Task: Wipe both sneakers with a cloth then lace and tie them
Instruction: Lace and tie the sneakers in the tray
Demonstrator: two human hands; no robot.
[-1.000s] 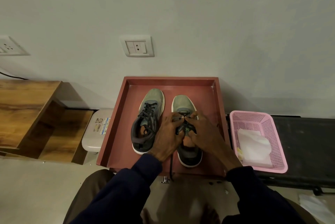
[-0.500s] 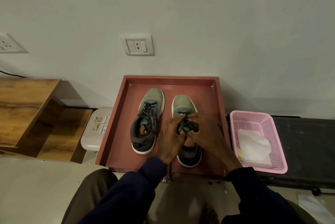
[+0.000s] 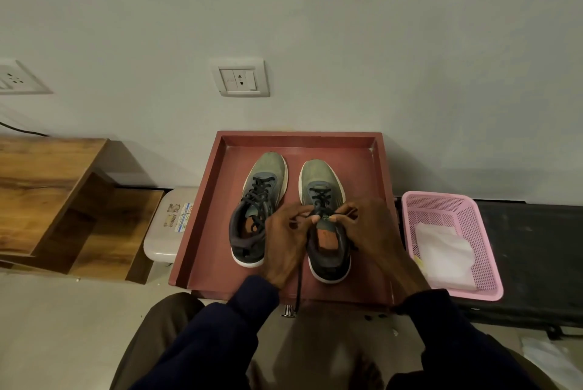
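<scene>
Head view looks down on a red tray (image 3: 202, 232) in the middle of the frame, set against a pale wall. Two grey-green sneakers stand side by side in it, toes toward the wall. The left-side sneaker (image 3: 268, 175) is laced with its laces lying loose over the tongue. The right-side sneaker (image 3: 318, 178) sits under both hands. The left hand (image 3: 287, 238) and right hand (image 3: 375, 232) meet over its upper eyelets, each with fingers curled and pinching the black lace (image 3: 299, 285). One loose end of that lace hangs from the left hand down past the tray's near edge. At the right of the frame, a pink basket (image 3: 485, 247) on a dark table (image 3: 536, 247) holds a white cloth (image 3: 441, 251). A wall socket (image 3: 241, 78) is mounted above the tray, and a wooden shelf (image 3: 38, 187) stands at the left.
</scene>
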